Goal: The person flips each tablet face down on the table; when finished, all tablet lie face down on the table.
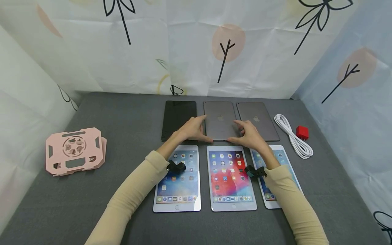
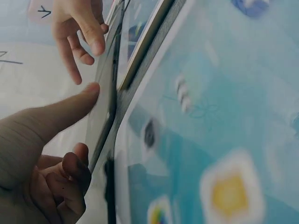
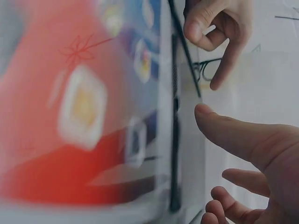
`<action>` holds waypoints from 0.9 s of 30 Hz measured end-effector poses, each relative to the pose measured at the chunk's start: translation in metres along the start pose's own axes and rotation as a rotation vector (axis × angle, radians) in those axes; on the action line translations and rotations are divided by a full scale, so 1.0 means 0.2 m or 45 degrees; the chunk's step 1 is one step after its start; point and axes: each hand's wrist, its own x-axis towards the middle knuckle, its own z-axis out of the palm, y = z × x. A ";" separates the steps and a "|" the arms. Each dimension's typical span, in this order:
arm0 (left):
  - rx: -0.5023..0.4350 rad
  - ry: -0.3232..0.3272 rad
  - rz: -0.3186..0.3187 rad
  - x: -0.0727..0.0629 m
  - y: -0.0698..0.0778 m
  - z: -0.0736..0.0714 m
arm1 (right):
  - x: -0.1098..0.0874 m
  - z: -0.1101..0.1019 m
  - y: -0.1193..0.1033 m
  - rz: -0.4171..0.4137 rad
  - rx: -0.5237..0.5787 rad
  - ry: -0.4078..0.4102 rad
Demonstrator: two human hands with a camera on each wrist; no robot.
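A grey tablet lies back side up in the middle of the far row, with my two hands at either side of it. The left hand has its index fingertip by the tablet's left edge and its thumb at the near left corner. Mirroring it, the right hand puts its index fingertip by the right edge and its thumb at the near edge. In the left wrist view the left thumb is straight, over loosely bent fingers. The right thumb is likewise extended in the right wrist view.
A black-faced tablet and another grey tablet flank the middle one. Nearer are three lit white tablets, left, middle and right. Right: a white cable, a red charger. Left: pink cases.
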 end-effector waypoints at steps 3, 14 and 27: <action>-0.006 0.051 0.044 -0.03 -0.03 -0.03 | 0.01 0.00 -0.06 -0.032 0.017 0.015; 0.086 0.145 0.015 -0.20 -0.16 -0.16 | 0.08 0.06 -0.26 -0.098 0.089 -0.036; 0.175 0.157 -0.088 -0.38 -0.37 -0.27 | 0.16 0.19 -0.42 -0.152 0.122 -0.166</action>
